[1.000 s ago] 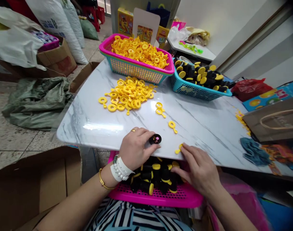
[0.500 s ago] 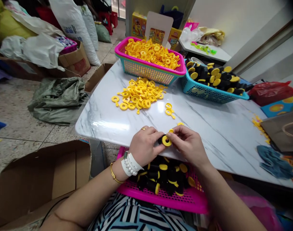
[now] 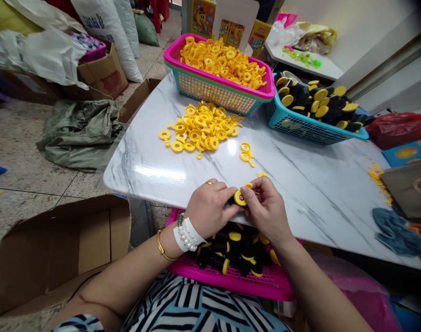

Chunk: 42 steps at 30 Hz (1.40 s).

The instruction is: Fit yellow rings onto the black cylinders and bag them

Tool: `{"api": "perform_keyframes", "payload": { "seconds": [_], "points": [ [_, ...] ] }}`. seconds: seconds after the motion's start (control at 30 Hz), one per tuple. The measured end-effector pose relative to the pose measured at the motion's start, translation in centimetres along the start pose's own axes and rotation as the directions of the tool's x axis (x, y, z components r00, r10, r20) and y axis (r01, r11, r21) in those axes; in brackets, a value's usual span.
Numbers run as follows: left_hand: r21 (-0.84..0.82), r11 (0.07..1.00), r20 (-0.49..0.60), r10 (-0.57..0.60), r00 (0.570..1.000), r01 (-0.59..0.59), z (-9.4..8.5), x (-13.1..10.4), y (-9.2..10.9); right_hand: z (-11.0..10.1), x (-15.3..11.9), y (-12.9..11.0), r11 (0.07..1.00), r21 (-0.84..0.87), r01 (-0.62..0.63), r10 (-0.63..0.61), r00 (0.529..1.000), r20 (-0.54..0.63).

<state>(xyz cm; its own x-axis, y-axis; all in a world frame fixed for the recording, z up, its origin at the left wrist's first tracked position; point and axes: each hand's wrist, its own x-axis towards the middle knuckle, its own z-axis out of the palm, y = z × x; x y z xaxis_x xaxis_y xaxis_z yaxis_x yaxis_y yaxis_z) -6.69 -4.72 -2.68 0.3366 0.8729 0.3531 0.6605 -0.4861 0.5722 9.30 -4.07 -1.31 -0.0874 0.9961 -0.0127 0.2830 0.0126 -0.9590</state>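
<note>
My left hand (image 3: 212,203) is closed around a black cylinder, mostly hidden by the fingers. On the end of that cylinder sits a yellow ring cap (image 3: 240,198) with a hole in its middle. The thumb and fingers of my right hand (image 3: 266,203) pinch the cap's right edge, by its small tab. Beneath both hands, a pink basket (image 3: 231,281) holds several black cylinders with yellow ends (image 3: 219,263). Farther forward on the marble-patterned table (image 3: 210,173) lies a heap of yellow ring caps (image 3: 203,129). A few loose caps (image 3: 245,155) lie to its right.
A pink-rimmed basket (image 3: 215,94) full of yellow caps stands at the back. Beside it is a blue basket (image 3: 314,127) of black cylinders with yellow ends. A blue cloth (image 3: 395,233) lies at the right; a cardboard box (image 3: 61,251) stands left of the table.
Both hands remain at the same cylinder and cap. My right thumb has shifted slightly on the cap's edge, and a pinkish spot now shows in its hole. The head view has shifted a little.
</note>
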Motion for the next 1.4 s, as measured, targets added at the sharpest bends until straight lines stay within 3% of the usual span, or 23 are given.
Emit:
{"api": "perform_keyframes", "payload": {
  "seconds": [0.13,0.33,0.43,0.53,0.63,0.73,0.8,0.97,1.07,1.17,1.27,1.33,1.4],
  "points": [
    [-0.01,1.0,0.015,-0.013,1.0,0.013,-0.1,0.1,0.2,0.0,-0.1,0.0,0.999,0.034,-0.025,0.024,1.0,0.01],
    [-0.029,0.998,0.056,-0.052,0.997,0.053,-1.0,0.3,0.9,0.1,-0.1,0.1,0.995,-0.072,0.074,-0.075,0.997,-0.02],
    [-0.203,0.965,0.154,-0.135,0.979,0.165,-1.7,0.8,1.4,0.0,-0.2,0.0,0.996,-0.059,0.065,-0.065,0.998,0.001],
    [-0.43,0.849,0.297,-0.19,0.936,0.308,-2.1,1.3,1.7,0.0,-0.3,-0.1,0.999,-0.049,0.024,-0.023,1.0,0.021],
    [-0.495,0.773,0.349,-0.241,0.906,0.396,-1.7,1.4,1.8,0.3,-0.4,-0.2,0.995,-0.099,0.031,-0.035,0.998,-0.043],
    [-0.391,0.849,0.235,-0.282,0.93,0.356,-1.0,0.8,2.1,0.6,-0.5,-0.1,0.992,-0.12,0.041,-0.055,0.992,-0.111],
    [-0.312,0.898,0.122,-0.286,0.95,0.31,-0.5,0.1,2.4,0.8,-0.6,0.1,0.996,-0.081,0.039,-0.047,0.994,-0.099],
    [-0.212,0.968,-0.05,-0.147,0.988,0.133,0.3,-1.1,2.5,0.5,-0.6,0.1,0.994,0.022,0.104,-0.102,0.992,-0.077],
    [-0.109,0.987,-0.121,-0.131,0.984,0.118,0.5,-1.0,2.4,-0.6,0.0,0.0,0.983,0.18,-0.027,0.016,0.998,0.063],
    [-0.112,0.99,-0.14,-0.103,0.985,0.088,0.6,-0.9,2.3,-2.2,1.6,-0.1,0.932,0.275,-0.234,0.17,0.956,0.238],
    [-0.103,0.993,-0.157,-0.076,0.985,0.06,0.9,-0.8,2.2,-3.5,3.6,-0.5,0.909,0.219,-0.354,0.22,0.854,0.471],
    [-0.089,0.994,-0.145,-0.081,0.986,0.069,1.1,-0.8,2.2,-3.9,4.6,-1.0,0.93,0.118,-0.349,0.212,0.769,0.603],
    [-0.092,0.992,-0.116,-0.096,0.989,0.086,1.2,-0.6,2.0,-3.9,5.1,-1.4,0.958,0.031,-0.285,0.196,0.73,0.655]
  ]
}}
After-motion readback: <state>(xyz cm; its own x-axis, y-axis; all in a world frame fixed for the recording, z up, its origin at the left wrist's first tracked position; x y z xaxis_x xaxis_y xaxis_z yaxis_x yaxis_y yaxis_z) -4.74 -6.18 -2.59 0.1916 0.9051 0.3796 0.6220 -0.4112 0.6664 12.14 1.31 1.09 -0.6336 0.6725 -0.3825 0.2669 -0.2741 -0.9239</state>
